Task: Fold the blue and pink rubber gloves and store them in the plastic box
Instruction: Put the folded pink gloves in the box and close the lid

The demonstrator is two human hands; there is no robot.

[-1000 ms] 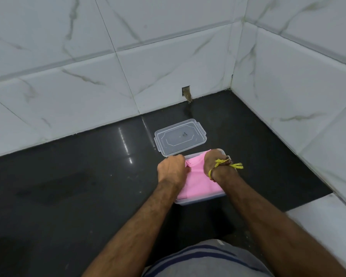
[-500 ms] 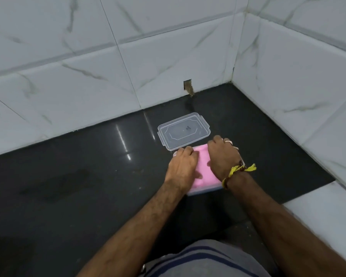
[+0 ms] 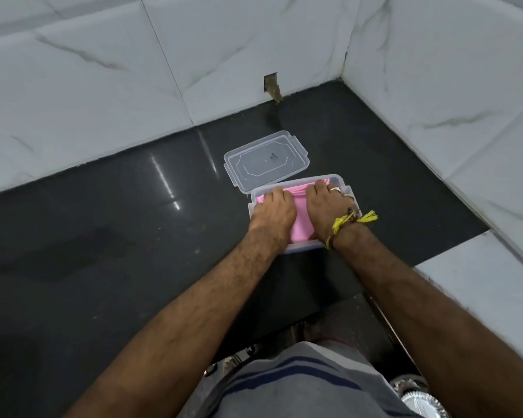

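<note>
While both palms press flat into it, the plastic box (image 3: 341, 180) sits on the glossy black counter (image 3: 103, 236), a clear, round-cornered rectangle whose long axis runs from near left to far right, slightly skewed to the marble-tiled wall (image 3: 103, 70) behind it; the pink glove (image 3: 300, 218) lies inside as a smooth, matte rubber slab filling the box, with a few wrinkles at its far edge. The left hand (image 3: 274, 211) lies on the glove's left part, fingers together and curled down at the far rim, pushing rather than pinching. The right hand (image 3: 325, 208), with a ring and a frayed yellow thread (image 3: 354, 220) at the wrist, covers the right part, fingers laid flat on the rubber. The translucent lid (image 3: 266, 161) lies flat just beyond the box, its near edge touching or overlapping the box's far left corner
</note>
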